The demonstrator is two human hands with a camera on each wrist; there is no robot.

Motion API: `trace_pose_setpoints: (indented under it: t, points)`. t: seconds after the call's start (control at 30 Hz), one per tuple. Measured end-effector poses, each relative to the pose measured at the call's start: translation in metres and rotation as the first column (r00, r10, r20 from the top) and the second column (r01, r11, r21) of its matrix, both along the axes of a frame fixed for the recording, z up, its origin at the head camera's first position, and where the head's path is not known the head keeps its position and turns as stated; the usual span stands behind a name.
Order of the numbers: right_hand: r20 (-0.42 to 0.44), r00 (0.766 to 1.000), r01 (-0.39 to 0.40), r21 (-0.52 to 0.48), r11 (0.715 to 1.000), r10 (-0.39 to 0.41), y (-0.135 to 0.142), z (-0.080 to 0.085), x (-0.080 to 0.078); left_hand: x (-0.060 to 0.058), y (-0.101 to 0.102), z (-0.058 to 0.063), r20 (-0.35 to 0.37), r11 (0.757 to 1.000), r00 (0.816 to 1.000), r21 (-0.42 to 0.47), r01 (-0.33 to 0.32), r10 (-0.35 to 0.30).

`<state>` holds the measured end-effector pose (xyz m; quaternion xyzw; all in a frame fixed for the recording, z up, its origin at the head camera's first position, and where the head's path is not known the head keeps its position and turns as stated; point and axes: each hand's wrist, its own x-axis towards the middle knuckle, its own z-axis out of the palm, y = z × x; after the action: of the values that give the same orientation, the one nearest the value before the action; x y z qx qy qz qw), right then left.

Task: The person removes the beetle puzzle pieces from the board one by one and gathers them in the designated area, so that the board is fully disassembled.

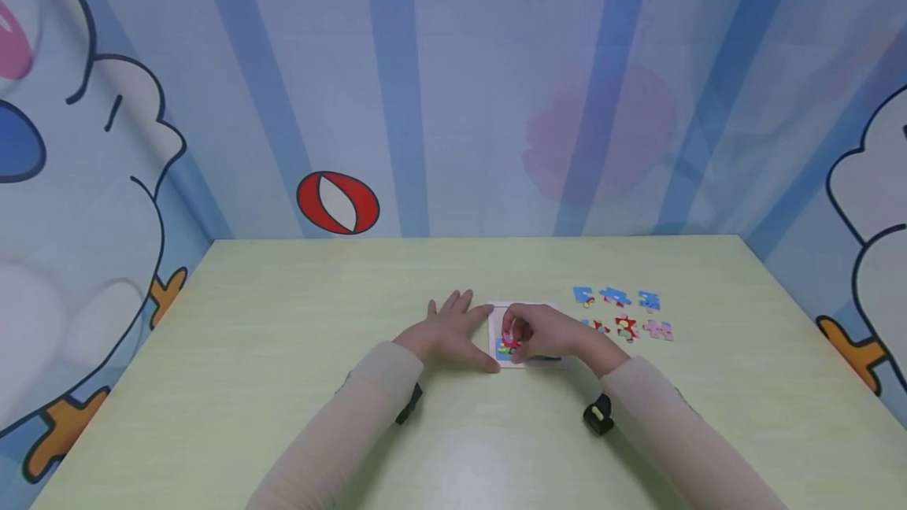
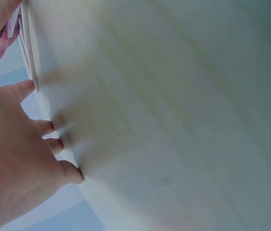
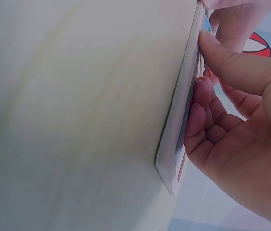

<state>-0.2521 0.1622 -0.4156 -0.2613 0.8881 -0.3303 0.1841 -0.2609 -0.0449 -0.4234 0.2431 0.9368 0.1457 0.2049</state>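
A flat white puzzle tray [image 1: 497, 317] lies on the table between the two hands. Fingers spread, my left hand [image 1: 449, 333] steadies the tray's left side with thumb and index fingertip at its corners. My right hand [image 1: 549, 330] bends over the tray, thumb and index pinching a small colourful jigsaw piece [image 1: 508, 341] at the lower left of the tray. Blue and green picture parts show just beside those fingertips. In the right wrist view, the other fingers curl against the tray's surface, and the hand hides much of it.
Right of the tray lie loose jigsaw pieces in two rows, among them a blue one [image 1: 649, 301], a red one [image 1: 627, 327] and a pink one [image 1: 658, 330]. The pale wooden table [image 1: 319, 290] ends at a printed curtain [image 1: 468, 101] behind.
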Motion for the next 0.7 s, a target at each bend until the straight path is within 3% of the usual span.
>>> trace_pose_setpoints:
  t: [0.7]
  points:
    - [0.012, 1.0, -0.024, -0.053, 0.998, 0.025, 0.005, -0.0011, -0.0006, 0.0012, -0.0006, 0.0015, 0.004, 1.0, 1.0, 0.0, -0.005, 0.005]
